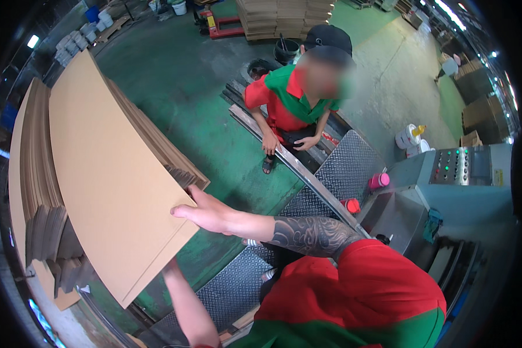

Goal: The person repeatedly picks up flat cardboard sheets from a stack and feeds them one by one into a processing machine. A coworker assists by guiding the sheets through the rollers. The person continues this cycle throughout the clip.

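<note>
A large, flat brown cardboard sheet (116, 174) slants across the left side, its near end lifted toward me. My right hand (206, 213) is closed on the sheet's near right corner, thumb on top and fingers underneath. From the lower edge my left forearm (185, 304) reaches up beneath the same end. The sheet covers the left hand, so its grip is hidden. Under and beside the sheet stand stacks of similar cardboard (43, 191), with more edges (151, 136) showing along its right side.
A person (293, 95) in a red and green shirt leans on a metal rail (307, 174) ahead. Diamond-plate flooring (238, 290) lies below me. At right are a grey machine with a control panel (453, 167), a pink-lidded container (379, 181) and white buckets (409, 138).
</note>
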Action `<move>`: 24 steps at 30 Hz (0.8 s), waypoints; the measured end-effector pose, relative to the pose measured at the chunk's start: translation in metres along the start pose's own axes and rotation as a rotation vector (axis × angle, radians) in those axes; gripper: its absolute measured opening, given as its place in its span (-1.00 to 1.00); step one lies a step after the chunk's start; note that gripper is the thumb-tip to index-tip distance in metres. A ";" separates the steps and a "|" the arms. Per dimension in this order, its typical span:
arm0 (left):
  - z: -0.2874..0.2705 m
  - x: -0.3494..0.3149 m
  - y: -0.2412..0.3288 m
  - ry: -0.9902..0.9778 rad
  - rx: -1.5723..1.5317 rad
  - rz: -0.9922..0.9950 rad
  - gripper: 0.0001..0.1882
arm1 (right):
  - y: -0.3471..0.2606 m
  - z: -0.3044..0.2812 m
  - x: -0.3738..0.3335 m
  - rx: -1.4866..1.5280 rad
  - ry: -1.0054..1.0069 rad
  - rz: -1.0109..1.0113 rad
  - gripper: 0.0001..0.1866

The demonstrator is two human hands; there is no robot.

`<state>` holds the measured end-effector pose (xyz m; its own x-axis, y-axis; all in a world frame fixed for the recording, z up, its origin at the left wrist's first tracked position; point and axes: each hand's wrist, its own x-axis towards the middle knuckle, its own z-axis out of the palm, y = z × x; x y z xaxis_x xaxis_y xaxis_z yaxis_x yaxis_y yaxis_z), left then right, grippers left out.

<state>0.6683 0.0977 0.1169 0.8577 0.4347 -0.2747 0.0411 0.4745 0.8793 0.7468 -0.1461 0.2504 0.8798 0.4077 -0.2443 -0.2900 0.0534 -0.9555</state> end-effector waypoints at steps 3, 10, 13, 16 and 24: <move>-0.031 -0.066 -0.013 0.178 -0.323 -0.012 -0.27 | 0.031 0.001 0.007 -0.002 -0.013 0.145 -0.02; -0.013 -0.129 0.059 0.094 -0.798 0.122 -0.05 | 0.055 -0.005 0.005 -0.021 -0.012 0.161 0.00; 0.005 -0.108 0.077 0.152 -0.384 0.145 -0.09 | 0.058 -0.006 0.004 -0.051 -0.013 0.188 0.02; 0.010 -0.091 0.079 0.206 -0.409 0.083 -0.19 | 0.059 -0.006 0.005 -0.067 -0.016 0.184 0.05; 0.001 -0.078 0.074 0.330 -0.314 0.042 -0.33 | 0.064 -0.007 0.002 -0.067 -0.040 0.156 0.14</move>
<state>0.6048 0.0986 0.2038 0.6437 0.6551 -0.3956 -0.1912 0.6382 0.7457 0.7323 -0.1485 0.1871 0.8098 0.4426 -0.3851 -0.3951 -0.0738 -0.9157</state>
